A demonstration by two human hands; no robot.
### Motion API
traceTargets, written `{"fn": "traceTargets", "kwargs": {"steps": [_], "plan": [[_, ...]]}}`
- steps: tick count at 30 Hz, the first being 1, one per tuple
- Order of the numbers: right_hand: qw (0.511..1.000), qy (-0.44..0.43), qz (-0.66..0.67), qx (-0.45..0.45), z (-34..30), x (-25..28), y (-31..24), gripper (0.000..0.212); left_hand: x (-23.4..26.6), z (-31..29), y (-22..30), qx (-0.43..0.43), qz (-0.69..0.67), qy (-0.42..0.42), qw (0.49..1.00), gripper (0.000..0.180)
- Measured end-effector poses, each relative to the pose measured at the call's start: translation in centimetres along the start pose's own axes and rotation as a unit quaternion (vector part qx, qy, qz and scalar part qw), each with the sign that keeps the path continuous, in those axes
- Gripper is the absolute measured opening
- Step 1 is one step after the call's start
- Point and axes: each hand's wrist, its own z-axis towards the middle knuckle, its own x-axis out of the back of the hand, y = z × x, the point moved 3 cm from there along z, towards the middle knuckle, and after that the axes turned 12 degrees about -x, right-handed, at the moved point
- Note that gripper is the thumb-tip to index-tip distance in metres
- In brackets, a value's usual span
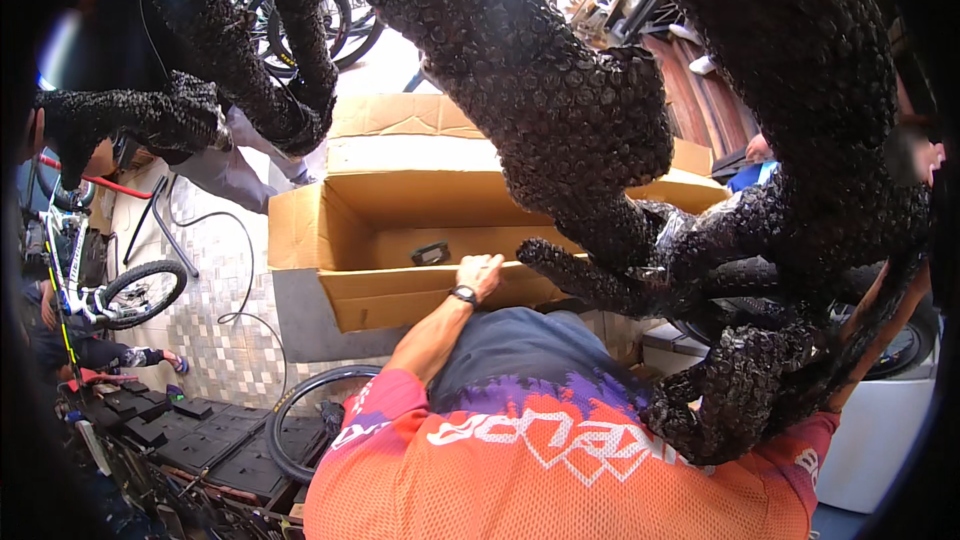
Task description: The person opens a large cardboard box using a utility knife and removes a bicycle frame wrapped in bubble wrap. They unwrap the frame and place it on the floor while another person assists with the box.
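A long open cardboard box (410,302) lies in front of me with its flaps folded out. My left hand (480,275), with a dark watch on its wrist, grips the near edge of the box, its fingers bent over the rim. Bulky, branching pieces wrapped in black bubble wrap (590,120) fill the upper and right part of the picture, over the right end of the box. What is inside the wrap cannot be made out. At the far right my right forearm (880,330) rises beside the wrap; that hand's fingers are hidden. A small dark oblong shape (430,254) shows inside the box.
On the left, a white bicycle (75,260) stands on the tiled floor, near a thin black cable (252,270). A bicycle wheel (285,430) lies at lower left beside dark stacked blocks (210,440). A white cabinet-like thing (865,440) stands right. Other people are around.
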Motion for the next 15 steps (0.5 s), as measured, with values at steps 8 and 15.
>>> {"fn": "traceTargets", "kwargs": {"steps": [8, 15], "plan": [[0.995, -0.023, -0.088, 0.032, 1.2, 0.3, -1.4, 0.036, 0.9, 7.1, 9.0, -0.125, -0.109, 0.132, 0.977, 0.031], [0.997, 0.034, 0.058, -0.022, -2.2, -2.1, -1.6, 0.023, 7.7, 12.6, 12.5, -0.131, -0.272, 0.151, 0.941, 0.035]]}}
